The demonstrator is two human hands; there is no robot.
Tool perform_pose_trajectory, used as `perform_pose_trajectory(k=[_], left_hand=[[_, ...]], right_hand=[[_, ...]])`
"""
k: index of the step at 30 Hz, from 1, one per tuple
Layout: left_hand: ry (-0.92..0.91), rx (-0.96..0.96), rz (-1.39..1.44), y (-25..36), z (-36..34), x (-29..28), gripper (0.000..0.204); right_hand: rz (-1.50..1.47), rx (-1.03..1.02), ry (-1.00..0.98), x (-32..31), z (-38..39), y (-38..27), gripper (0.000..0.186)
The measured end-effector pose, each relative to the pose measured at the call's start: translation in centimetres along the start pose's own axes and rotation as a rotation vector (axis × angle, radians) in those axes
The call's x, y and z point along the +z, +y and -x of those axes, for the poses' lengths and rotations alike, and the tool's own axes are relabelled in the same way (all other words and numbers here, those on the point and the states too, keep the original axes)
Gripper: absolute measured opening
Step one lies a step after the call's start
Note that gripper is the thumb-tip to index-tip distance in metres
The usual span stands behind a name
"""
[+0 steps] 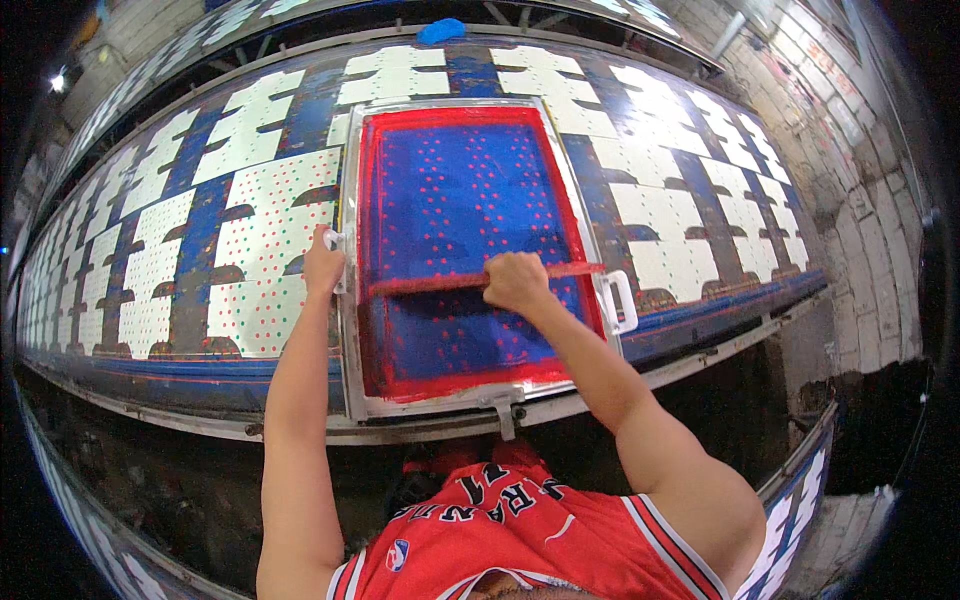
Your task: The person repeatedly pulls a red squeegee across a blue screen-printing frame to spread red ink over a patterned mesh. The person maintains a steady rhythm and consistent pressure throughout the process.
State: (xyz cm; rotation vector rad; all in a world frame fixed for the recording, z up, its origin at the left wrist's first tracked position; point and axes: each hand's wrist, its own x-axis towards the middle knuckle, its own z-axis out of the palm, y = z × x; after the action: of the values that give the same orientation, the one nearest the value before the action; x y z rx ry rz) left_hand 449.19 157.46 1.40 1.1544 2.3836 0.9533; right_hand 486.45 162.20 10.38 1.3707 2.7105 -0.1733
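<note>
A silk-screen frame (352,355) with a metal border lies on the long table. Its blue mesh (460,220) is speckled with red dots and edged by smeared red ink. My right hand (516,280) is closed in a fist round a red-stained squeegee (425,284), which lies across the lower half of the mesh. At the frame's left edge, my left hand (324,262) is closed on a white handle (338,241), partly hidden by the fingers. A matching white handle (624,302) on the right edge is untouched.
White cut panels (640,225) lie in rows along the blue table (195,215); those on the left carry red and green dots. A metal clamp (502,408) sits at the frame's near edge, by the table rail (680,372). A blue bundle (441,31) rests at the far edge.
</note>
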Motion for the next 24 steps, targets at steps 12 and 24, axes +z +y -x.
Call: perform_pose_trajectory(k=[12,24], left_hand=[[-0.030,0.021,-0.043,-0.3,-0.1,0.1,0.062],[0.113,-0.008,-0.130,0.9,1.1,-0.2,0.059]], right_hand=[[-0.170,0.001,0.135,3.8,17.9,-6.4,0.034],[-0.333,-0.265,0.257,4.9,20.5,-3.8,0.074]])
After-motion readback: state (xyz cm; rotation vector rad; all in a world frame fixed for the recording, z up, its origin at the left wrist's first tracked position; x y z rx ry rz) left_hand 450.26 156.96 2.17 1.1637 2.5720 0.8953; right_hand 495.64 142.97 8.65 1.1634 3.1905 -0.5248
